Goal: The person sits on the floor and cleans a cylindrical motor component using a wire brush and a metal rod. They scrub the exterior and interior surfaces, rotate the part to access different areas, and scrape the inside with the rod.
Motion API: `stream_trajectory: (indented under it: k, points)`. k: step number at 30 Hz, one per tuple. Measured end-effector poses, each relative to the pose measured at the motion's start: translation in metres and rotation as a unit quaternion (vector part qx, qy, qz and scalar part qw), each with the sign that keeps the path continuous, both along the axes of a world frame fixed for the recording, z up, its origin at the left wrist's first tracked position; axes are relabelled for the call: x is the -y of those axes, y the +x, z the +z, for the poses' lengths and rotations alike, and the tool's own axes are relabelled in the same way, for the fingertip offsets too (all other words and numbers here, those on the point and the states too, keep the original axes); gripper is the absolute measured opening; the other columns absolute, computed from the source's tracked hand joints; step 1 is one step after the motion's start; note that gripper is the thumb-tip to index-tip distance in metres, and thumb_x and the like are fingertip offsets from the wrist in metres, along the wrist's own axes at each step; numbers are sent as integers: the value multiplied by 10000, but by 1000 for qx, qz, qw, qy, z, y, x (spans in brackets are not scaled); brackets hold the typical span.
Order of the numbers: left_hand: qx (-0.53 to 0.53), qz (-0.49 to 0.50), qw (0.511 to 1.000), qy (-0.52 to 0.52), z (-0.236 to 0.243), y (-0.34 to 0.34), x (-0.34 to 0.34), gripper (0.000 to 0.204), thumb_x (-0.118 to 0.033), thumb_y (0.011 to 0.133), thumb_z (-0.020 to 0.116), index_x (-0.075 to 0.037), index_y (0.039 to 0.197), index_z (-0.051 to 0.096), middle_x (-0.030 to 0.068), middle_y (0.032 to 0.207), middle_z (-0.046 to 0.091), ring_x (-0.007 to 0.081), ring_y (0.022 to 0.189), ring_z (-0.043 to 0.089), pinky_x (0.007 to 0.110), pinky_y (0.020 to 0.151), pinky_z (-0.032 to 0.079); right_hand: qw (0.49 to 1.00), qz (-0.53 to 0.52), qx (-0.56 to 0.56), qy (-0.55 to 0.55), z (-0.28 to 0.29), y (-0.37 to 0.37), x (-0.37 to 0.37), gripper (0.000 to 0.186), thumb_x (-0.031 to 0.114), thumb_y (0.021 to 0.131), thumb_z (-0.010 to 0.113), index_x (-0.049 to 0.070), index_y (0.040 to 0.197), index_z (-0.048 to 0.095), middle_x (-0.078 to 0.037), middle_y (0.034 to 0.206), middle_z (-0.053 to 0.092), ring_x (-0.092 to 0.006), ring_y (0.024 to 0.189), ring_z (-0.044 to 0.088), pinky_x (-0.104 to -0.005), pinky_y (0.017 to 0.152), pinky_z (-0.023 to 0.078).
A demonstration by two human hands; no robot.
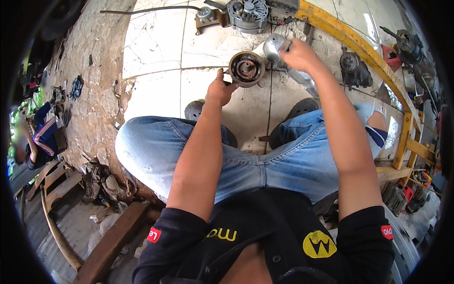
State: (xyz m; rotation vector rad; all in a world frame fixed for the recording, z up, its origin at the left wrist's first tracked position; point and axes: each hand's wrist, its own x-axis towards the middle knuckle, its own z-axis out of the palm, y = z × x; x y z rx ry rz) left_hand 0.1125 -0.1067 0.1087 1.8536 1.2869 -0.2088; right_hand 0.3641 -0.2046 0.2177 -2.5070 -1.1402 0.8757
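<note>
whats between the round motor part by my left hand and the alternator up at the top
In the head view, only bare cracked floor tile lies between the copper-wound stator and the alternator.

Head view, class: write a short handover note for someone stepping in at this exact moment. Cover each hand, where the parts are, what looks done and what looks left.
Left hand: grip on the edge of the round motor part with copper windings, steadying it on the tiled floor.
Right hand: closed on the silver metal housing just right of the windings.
Nearby: an alternator at the top by the yellow frame.
Done: windings part and housing are apart.
Left: cannot tell from this view whether they are being joined or separated.
</note>
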Motion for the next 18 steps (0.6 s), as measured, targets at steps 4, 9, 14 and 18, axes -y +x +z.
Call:
stream_trajectory:
  k: [4, 9, 14, 18]
  points:
    - [1, 29, 999, -27, -4, 2, -2, 911, -330, 817, 774, -94, 1538, 270, 133, 1191, 681, 281, 1118, 640, 392, 939, 497, 956, 119, -255, -81, 12, -35, 3, 341, 279, 876, 634, -21, 1038, 640, -210, 963, 720, -251, 893, 716, -388, 818, 532]
    - [-3, 57, 997, 53, 15, -3, 3, 787, -358, 742, 837, 29, 1342, 508, 163, 1027, 727, 260, 968, 695, 362, 847, 537, 991, 90, -67, -67, -10, -14, -1, 442, 326, 864, 669, -32, 1119, 627, -247, 1056, 688, -365, 1006, 668, -427, 854, 522]
    - [-75, 5, 995, 61, 26, 2, 4, 302, -397, 835, 728, -225, 1083, 733, 60, 1051, 727, 275, 1009, 673, 400, 885, 520, 971, 79, -209, -85, 5, -38, 4, 314, 279, 880, 673, 55, 1099, 677, -229, 976, 697, -337, 991, 672, -424, 856, 518]
    - [-84, 13, 994, 71, 29, 6, 3, 253, -396, 849, 713, -252, 1056, 740, 29, 1030, 733, 244, 986, 679, 392, 856, 494, 995, 85, -41, -44, -3, -24, 9, 243, 282, 887, 678, 123, 1069, 707, -209, 954, 706, -325, 996, 673, -421, 880, 507]
